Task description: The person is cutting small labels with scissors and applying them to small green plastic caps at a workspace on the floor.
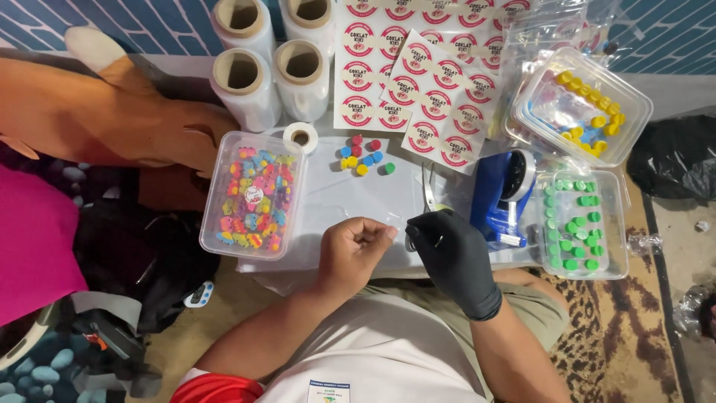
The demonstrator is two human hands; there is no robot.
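Fingertips are meeting over the clear plastic sheet (350,195) at the middle of our work surface. We are pinching our bare left hand (352,250) narrowly on something thin and transparent, probably a small clear bag or film (393,222), though we cannot tell exactly what it is. Our black-gloved right hand (450,254) is closing on the same piece from the other side, just below the scissors (429,188) lying on the sheet.

We are judging a few risks. The film is slippery and nearly invisible, so a loose pinch could be letting it slide out or fold on itself. The loose coloured candies (362,155) are sitting unguarded beyond our hands, and a careless sweep could be scattering them. The open box of mixed sweets (253,195) is sitting just beside our left wrist, where an elbow nudge might be tipping it.
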